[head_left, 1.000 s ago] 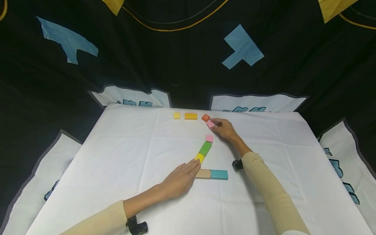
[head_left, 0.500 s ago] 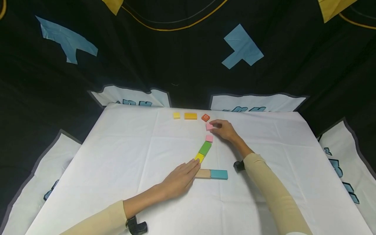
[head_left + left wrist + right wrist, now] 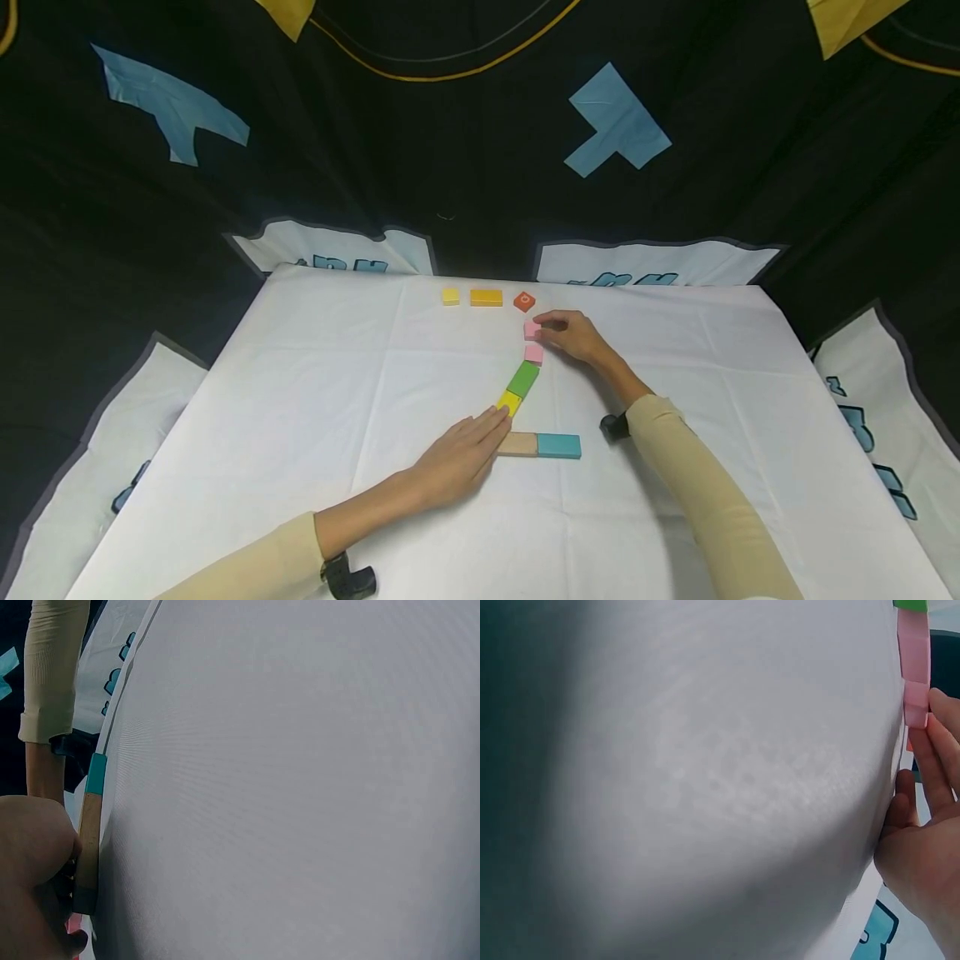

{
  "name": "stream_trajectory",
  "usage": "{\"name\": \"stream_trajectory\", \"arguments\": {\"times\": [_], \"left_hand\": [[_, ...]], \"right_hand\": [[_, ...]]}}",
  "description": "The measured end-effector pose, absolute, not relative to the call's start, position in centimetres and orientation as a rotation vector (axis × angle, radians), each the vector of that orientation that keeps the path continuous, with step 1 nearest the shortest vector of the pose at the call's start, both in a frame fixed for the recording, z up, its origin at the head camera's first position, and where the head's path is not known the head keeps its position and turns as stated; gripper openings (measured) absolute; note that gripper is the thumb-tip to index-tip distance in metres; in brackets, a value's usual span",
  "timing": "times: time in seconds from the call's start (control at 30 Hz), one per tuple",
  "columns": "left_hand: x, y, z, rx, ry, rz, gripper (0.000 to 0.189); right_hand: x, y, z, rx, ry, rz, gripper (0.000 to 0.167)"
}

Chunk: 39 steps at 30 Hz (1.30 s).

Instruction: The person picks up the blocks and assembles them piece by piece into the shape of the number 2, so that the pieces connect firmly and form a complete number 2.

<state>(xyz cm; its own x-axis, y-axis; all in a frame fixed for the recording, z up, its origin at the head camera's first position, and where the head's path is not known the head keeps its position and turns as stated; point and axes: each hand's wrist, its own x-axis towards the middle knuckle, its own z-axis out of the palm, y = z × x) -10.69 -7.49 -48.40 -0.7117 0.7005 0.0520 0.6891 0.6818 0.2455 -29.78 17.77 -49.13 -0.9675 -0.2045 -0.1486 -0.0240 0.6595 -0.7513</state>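
Note:
At the far middle of the table, my right hand [image 3: 573,333] pinches a small pink block [image 3: 531,331] between thumb and fingers. Just nearer lies a second pink block [image 3: 533,355], followed by a green block [image 3: 522,380] and a yellow block [image 3: 509,402] in a slanting line. My left hand [image 3: 461,458] rests with extended fingers over the near end of that line, fingertips on the yellow block. It partly covers a tan block [image 3: 517,444], which adjoins a teal block [image 3: 558,446]. The right wrist view shows the held pink block [image 3: 916,705] at the fingertips.
Beyond the right hand sits an orange-red block [image 3: 524,301] with a ring mark, turned cornerwise. To its left are an orange-yellow oblong block [image 3: 486,297] and a small pale yellow block [image 3: 450,297]. A white cloth covers the table [image 3: 660,517]; dark curtains hang behind.
My right hand has drawn the pink block away from the orange-red block, toward me and beside the second pink block, straightening it on the way. My left hand has stayed in place.

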Motion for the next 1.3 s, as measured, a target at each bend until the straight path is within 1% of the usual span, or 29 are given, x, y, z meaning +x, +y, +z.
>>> {"name": "stream_trajectory", "arguments": {"times": [0.17,0.77,1.3], "left_hand": [[-10.68,-7.51,-48.31,1.179,2.843,0.388,0.049],[-10.7,-7.46,-48.45,1.17,2.832,0.389,0.05],[-10.72,-7.43,-48.46,1.163,2.834,0.394,0.05]], "right_hand": [[-29.53,17.9,-49.06,-0.221,2.651,-1.209,0.036],[-29.51,18.21,-48.92,-0.292,2.574,-1.229,0.039],[-29.47,18.29,-48.68,-0.306,2.553,-1.244,0.038]]}}
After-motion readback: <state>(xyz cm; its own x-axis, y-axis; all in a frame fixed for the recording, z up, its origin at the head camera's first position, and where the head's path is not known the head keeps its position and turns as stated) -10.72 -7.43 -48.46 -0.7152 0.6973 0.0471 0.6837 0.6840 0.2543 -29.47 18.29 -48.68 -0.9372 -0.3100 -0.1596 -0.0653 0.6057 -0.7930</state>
